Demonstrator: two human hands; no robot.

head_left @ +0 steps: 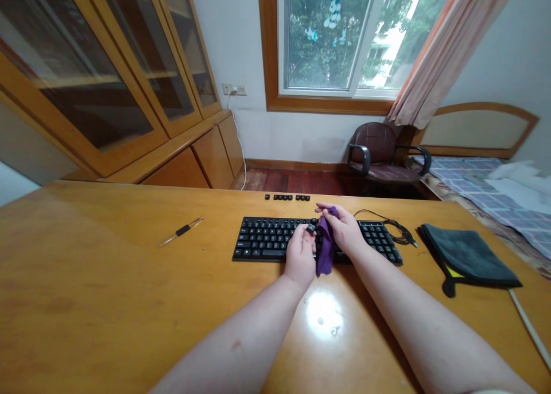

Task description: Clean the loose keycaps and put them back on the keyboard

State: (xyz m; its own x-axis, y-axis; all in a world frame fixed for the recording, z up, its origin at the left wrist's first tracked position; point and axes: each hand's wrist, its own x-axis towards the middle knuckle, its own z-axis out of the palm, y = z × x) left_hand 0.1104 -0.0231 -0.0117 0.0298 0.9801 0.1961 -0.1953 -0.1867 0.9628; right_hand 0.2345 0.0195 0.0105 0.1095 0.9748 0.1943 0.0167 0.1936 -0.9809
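Observation:
A black keyboard (267, 237) lies on the wooden desk (107, 268) in front of me. Over its middle, my left hand (300, 254) pinches a small black keycap (310, 228) between its fingertips. My right hand (343, 227) is closed on a purple cloth (326, 246), which hangs down over the keyboard's front edge right beside the keycap. A row of several loose black keycaps (287, 197) sits on the desk beyond the keyboard.
A thin pen-like tool (182, 230) lies left of the keyboard. The keyboard's cable (394, 225) coils at the right, next to a folded dark cloth (467, 255). Beyond the desk stand a glass-fronted cabinet (107, 78), a brown armchair (381, 153) and a bed (495, 187).

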